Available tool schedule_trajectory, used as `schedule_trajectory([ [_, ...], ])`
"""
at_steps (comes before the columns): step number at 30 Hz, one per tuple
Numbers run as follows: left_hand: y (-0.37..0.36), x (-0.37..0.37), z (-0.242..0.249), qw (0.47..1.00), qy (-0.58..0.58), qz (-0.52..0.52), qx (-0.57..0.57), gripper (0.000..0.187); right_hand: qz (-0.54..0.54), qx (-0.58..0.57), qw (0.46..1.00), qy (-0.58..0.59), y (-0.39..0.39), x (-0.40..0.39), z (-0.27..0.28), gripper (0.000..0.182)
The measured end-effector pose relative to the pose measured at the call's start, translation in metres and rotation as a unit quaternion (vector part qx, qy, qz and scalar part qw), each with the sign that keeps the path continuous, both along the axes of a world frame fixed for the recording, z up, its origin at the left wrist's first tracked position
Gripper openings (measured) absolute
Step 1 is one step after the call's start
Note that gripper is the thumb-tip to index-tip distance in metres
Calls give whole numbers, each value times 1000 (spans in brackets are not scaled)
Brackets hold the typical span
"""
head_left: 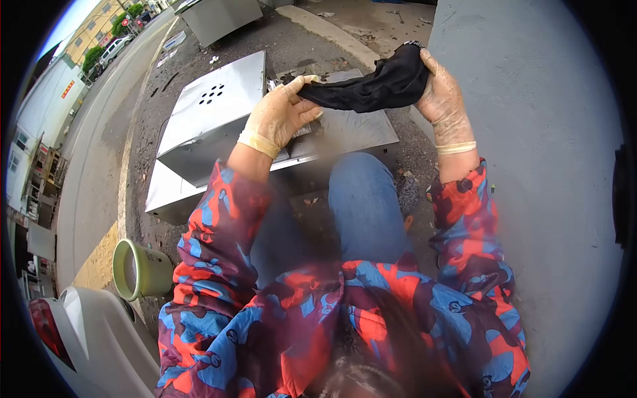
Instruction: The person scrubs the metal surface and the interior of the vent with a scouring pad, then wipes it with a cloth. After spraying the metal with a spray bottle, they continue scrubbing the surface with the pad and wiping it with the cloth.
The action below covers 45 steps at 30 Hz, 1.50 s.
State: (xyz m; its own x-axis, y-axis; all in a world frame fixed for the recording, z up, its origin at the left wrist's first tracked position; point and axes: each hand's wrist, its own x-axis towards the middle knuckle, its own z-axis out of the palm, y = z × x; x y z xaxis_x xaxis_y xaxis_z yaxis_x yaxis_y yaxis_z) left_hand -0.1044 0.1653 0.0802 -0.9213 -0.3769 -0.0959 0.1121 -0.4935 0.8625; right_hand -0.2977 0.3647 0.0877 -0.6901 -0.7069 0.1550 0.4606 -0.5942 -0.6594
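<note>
A black cloth (pixel 378 85), limp and shaped somewhat like a sock, is stretched between my two hands. Its left end tapers, and a pale-patterned edge shows at the upper right. My left hand (pixel 282 109) pinches the narrow end, with the other fingers partly spread below it. The wider right end is gripped by my right hand (pixel 441 89), whose thumb and fingers close at its edge; some fingers are hidden behind the cloth. Both hands wear thin, pale, see-through gloves ending at the wrists. Beneath the cloth sits a metal box structure (pixel 219 99).
My bent knees (pixel 365 192) are close to the metal box. A pale green bucket (pixel 149 268) stands at left, beside a white vehicle (pixel 99 331). A grey wall-like surface (pixel 544 166) fills the right side. Another metal box (pixel 219 16) stands farther off, near the road (pixel 99 146).
</note>
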Motion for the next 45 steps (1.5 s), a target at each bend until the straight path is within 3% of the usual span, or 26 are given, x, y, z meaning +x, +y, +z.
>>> schedule_trajectory([
  [1,-5,1,-3,1000,-21,13,-8,28,-46,34,998,-17,0,-8,-2,33],
  [3,-24,3,-15,997,-41,7,-70,36,-40,35,998,-43,9,-30,-14,25],
  [6,-46,13,-26,994,-62,-28,-84,37,-46,-44,994,92,18,-35,-19,26],
  [7,-55,18,-34,995,-55,-50,-73,35,-46,-35,995,85,18,-37,-31,26],
  [9,-80,28,-53,994,-54,-62,-65,37,-98,78,983,133,10,-46,-63,31],
  [11,-97,39,-77,990,-89,-24,-108,41,-123,109,975,152,-6,-47,-108,36],
  [12,-102,43,-87,990,-98,-26,-100,41,-150,193,952,183,-14,-50,-136,36],
  [13,-101,48,-90,990,-100,-9,-95,41,-177,275,920,216,-15,-50,-158,36],
  [15,-103,48,-101,991,-108,7,-81,41,-209,377,815,389,-33,-38,-204,36],
  [17,-100,46,-101,990,-117,1,-78,41,-240,337,725,550,-60,-33,-288,32],
  [19,-97,40,-99,989,-126,5,-72,40,-90,437,603,661,-87,-13,-316,32],
  [21,-97,35,-103,989,-127,7,-75,40,-105,513,468,712,-110,10,-334,34],
  [23,-95,28,-105,988,-137,0,-71,40,-168,525,493,673,-120,17,-342,35],
  [25,-94,23,-106,988,-144,-5,-52,39,-161,530,495,669,-116,13,-341,35],
  [30,-93,15,-106,985,-158,2,-70,39,-254,681,378,573,-88,-35,-330,41],
  [32,-95,17,-106,985,-157,-9,-73,38,-265,704,356,555,-73,-65,-335,42],
  [36,-96,18,-108,983,-158,-5,-92,38,-263,702,393,533,-73,-100,-346,44],
  [40,-94,19,-105,984,-152,-16,-95,37,-286,676,358,577,-68,-76,-342,46],
  [45,-96,18,-108,980,-170,-32,-100,37,-174,614,407,653,-69,-19,-328,39],
])
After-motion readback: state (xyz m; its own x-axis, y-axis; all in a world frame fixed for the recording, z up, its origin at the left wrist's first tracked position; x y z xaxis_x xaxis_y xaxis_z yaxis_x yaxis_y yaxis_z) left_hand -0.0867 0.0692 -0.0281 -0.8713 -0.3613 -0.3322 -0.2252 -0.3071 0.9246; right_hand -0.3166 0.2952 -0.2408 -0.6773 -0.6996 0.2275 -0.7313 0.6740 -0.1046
